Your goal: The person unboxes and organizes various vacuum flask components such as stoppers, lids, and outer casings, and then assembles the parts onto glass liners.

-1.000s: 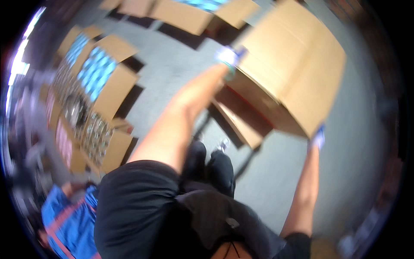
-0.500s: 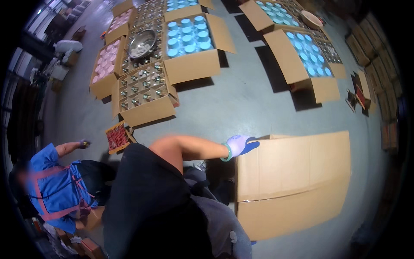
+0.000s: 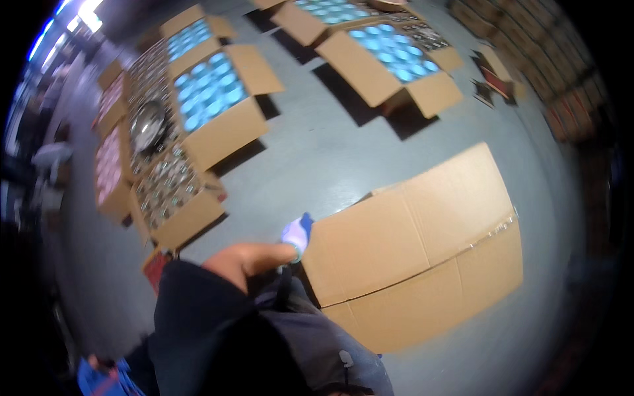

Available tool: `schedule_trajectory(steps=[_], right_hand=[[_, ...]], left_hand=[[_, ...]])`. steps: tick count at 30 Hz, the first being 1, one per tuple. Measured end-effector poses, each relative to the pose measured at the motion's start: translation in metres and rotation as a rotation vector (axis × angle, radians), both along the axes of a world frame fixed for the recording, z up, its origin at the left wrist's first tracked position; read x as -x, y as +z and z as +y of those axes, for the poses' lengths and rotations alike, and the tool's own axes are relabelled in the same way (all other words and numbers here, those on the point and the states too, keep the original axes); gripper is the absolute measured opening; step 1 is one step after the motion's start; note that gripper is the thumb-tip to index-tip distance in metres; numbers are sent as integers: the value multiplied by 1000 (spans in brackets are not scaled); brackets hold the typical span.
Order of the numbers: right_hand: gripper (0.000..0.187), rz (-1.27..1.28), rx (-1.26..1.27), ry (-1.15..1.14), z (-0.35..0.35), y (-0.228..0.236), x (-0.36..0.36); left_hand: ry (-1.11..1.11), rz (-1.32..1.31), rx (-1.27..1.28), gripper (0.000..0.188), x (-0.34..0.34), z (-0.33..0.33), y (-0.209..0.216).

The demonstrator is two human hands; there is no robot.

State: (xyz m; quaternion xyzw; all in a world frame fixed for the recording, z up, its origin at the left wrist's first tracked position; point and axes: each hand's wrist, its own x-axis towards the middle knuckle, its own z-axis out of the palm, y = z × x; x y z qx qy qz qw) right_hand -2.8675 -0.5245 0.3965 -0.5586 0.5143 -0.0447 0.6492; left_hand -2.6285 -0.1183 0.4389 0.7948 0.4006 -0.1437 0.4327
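At the lower left rim, part of another person in a blue shirt (image 3: 105, 381) shows, too cut off to tell what they are doing. Above, well apart from them, stands a pink-topped box (image 3: 118, 204), full of round pink tops. Just right of it, a metal bowl (image 3: 148, 125) rests on partitioned glassware; nearer the wearer is the glassware box (image 3: 191, 224), with a red item (image 3: 156, 269) beside its lower corner, too blurred to name. The left blue box (image 3: 228, 134) follows, flaps open over rows of blue tops. Then comes the gloved left hand (image 3: 298, 235), which appears to grasp the carton (image 3: 403, 244) at its left edge; the curl of the fingers is partly hidden. The carton lies across the front of the wearer, tilted, its seam running up to the right. The right hand is hidden, so I cannot tell its state. Beyond the carton is the right blue box (image 3: 360, 78), and at far right a carton stack (image 3: 515, 30). The step in hand looks like carrying or turning the carton; the next move calls for firm support on both sides and a check of the footing it hides.
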Motion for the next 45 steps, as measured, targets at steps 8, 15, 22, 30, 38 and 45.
schedule_trajectory(steps=[8,15,22,30,38,45], right_hand=[[35,-36,497,204,-69,-90,-14],[34,-232,-10,-516,-190,-72,-160],[42,-270,-93,-538,-374,-41,-356],[44,-222,7,-593,-595,-28,-637],[55,-177,156,-572,-760,11,-893],[61,161,414,-641,-830,28,-1074]], left_hand=[[24,-85,64,51,-92,-97,-44],[56,-139,162,49,-213,-226,-86],[114,-227,381,54,-387,-404,-85],[-19,-146,122,62,-650,-615,-52],[-128,-311,69,62,-921,-790,6],[-271,-270,67,62,-1129,-876,23]])
